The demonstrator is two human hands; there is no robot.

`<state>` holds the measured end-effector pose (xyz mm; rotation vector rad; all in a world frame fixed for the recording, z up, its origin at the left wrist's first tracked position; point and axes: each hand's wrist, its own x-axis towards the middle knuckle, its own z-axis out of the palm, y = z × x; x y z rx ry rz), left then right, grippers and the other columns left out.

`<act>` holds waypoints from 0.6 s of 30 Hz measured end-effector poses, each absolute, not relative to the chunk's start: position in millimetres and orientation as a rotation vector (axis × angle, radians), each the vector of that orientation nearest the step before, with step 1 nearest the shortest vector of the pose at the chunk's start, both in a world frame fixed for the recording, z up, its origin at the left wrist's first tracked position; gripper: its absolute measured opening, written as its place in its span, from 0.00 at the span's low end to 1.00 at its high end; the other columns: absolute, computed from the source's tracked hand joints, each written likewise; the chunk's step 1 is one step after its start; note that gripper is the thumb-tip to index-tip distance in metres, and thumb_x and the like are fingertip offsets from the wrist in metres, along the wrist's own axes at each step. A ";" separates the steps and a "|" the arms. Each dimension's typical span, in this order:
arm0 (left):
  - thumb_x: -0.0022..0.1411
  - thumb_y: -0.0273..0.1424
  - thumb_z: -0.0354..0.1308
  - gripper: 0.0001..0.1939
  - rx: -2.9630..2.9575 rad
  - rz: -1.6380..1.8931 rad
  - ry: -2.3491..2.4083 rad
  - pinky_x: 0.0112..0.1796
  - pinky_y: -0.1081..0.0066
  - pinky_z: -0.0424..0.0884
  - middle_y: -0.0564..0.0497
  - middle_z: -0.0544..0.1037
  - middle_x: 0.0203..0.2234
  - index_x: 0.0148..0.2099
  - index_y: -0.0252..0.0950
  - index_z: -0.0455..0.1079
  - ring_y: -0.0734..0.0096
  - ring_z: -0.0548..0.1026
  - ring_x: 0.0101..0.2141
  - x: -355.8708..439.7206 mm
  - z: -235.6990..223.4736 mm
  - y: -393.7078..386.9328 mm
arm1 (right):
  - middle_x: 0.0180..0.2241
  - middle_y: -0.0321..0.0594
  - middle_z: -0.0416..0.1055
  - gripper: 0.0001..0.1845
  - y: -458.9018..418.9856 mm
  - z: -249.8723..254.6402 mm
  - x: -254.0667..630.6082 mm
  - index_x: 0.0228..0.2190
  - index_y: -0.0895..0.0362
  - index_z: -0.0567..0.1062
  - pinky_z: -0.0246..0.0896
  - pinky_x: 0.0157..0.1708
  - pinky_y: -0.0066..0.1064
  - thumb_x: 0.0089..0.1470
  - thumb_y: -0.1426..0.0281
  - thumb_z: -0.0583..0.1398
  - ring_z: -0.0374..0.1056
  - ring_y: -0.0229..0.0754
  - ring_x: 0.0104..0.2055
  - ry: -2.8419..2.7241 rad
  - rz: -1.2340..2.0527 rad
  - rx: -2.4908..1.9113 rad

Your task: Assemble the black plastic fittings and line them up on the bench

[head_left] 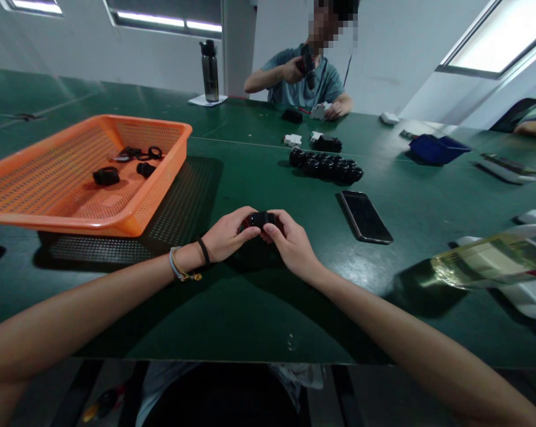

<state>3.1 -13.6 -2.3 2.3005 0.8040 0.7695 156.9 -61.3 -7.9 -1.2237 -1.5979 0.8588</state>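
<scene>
a: what have the hands got?

b: from my feed, both are closed on one small black part, pinched between them just above the green table. my left hand wraps it from 9 o'clock, my right hand from 3 o'clock, fingertips meeting over the top. the part sits dead centre, mostly hidden by fingers, so i can't tell its shape.

a: and around it?

b: at 2 o'clock of the hands, near, a dark phone lies flat. further out at 1 o'clock, a cluster of black parts in a row. at 10 o'clock, an orange basket holds a few black rings and pieces. at 3 o'clock, well apart, a clear bottle of yellowish liquid lies on its side. at 12 o'clock, across the table, another person holds something dark in raised hands, and a dark flask stands at 11 o'clock.
</scene>
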 end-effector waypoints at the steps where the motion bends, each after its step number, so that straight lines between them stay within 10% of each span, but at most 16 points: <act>1: 0.56 0.51 0.35 0.27 2.250 0.752 0.795 0.27 0.73 0.59 0.53 0.65 0.23 0.36 0.32 0.60 0.73 0.64 0.25 3.3 -1.4 -14.5 | 0.28 0.35 0.67 0.12 -60.6 -7.7 158.2 0.36 0.57 0.64 0.60 0.29 0.27 0.51 0.64 0.53 0.64 0.34 0.28 -1.644 0.787 -1.233; 18: 0.57 0.49 0.39 0.22 1.949 0.739 0.652 0.25 0.75 0.57 0.56 0.63 0.18 0.33 0.33 0.57 0.77 0.60 0.20 4.8 -4.7 -26.5 | 0.37 0.42 0.68 0.17 -63.3 -8.6 163.9 0.40 0.55 0.63 0.62 0.34 0.31 0.53 0.59 0.49 0.64 0.39 0.36 -1.931 0.195 -1.080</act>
